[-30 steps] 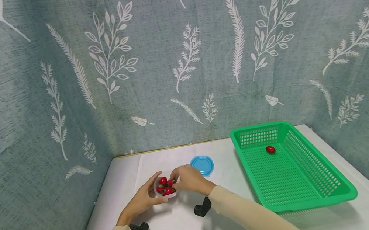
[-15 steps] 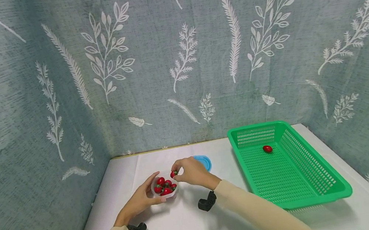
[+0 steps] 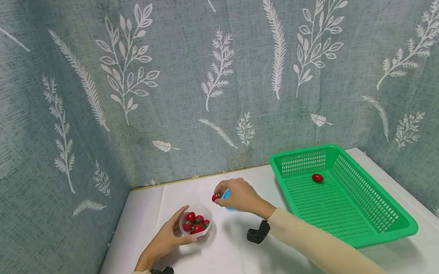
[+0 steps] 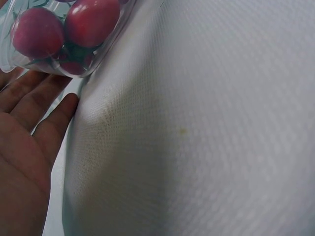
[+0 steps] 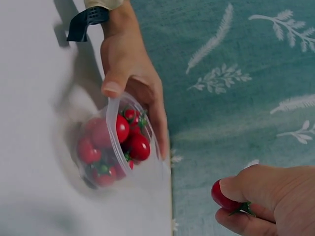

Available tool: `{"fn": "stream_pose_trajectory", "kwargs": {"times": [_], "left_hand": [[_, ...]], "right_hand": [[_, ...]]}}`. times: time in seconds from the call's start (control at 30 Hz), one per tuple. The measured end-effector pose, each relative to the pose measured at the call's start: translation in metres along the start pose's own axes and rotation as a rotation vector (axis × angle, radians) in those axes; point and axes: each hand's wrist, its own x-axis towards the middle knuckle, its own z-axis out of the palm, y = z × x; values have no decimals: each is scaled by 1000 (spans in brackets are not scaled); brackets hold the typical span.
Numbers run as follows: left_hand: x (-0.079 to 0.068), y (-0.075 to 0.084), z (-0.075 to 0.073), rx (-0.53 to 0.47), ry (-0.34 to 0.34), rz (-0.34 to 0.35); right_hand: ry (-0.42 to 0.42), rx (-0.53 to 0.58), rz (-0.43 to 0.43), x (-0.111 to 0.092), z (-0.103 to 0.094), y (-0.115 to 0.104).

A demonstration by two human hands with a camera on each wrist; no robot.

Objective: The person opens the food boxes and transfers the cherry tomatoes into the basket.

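My right hand (image 3: 239,195) pinches a cherry tomato (image 3: 216,197) with a green stem, held up between thumb and fingers. In the right wrist view this cherry tomato (image 5: 224,196) shows clear of the container. My left hand (image 3: 168,236) grips a small clear plastic container (image 3: 210,219), thumb on the near side and fingers round the far side. Several more red cherry tomatoes (image 3: 198,229) lie inside it, some with green stems. Up close in the left wrist view, the left hand (image 4: 24,128) has its fingers against the container's wall.
A large green basket (image 3: 406,225) stands on the right of the white table (image 3: 212,270), one cherry tomato (image 3: 317,178) in it. Behind the right hand lies a blue lid (image 3: 227,194), partly hidden. A patterned curtain (image 3: 183,92) encloses the back and sides.
My right hand has lifted a cherry tomato out of the container and moved it right and away, over towards the blue lid. The left hand stays at the container.
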Motion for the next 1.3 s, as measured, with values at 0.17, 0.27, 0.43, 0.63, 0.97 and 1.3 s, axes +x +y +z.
{"fn": "stream_pose_trajectory", "kwargs": {"times": [0.17,0.27,0.43,0.63,0.97,1.3], "left_hand": [[0,0,0,0,-3,-4],[0,1,0,-12,-7,-2],[-1,2,-1,-36,-14,9],[-1,2,-1,-28,-13,6],[-1,2,0,-28,-12,5],[-2,2,-1,-2,-8,13]], "right_hand": [[20,-5,-1,-4,-8,8],[25,-7,7,-8,-14,12],[35,12,32,-13,-24,18],[61,25,30,-17,-36,28],[131,3,-3,-25,-53,48],[157,31,61,-38,-74,65]]}}
